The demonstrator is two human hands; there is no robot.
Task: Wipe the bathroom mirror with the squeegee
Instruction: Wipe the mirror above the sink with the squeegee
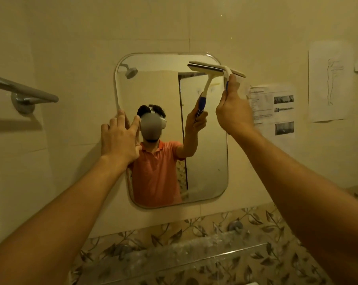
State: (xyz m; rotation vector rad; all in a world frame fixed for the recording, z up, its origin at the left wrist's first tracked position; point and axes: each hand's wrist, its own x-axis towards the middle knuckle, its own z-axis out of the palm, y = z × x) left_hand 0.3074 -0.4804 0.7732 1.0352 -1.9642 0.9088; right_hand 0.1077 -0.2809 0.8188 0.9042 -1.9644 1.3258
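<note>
1. Squeegee (pixel 217 68): located at the mirror's (pixel 204 145) top right corner. The blade lies against the glass just under the top edge. Its long axis runs near horizontal, dipping slightly to the right, and the right end overhangs the mirror's right edge. The handle points down into my right hand (pixel 233 112), which grips it with fingers curled.
2. My left hand (pixel 120 136): fingers straight and spread, resting on the mirror's left edge.
3. Room: bare glass lies left of the blade and below it to the bottom edge. Papers (pixel 272 108) hang just beside the right edge.
</note>
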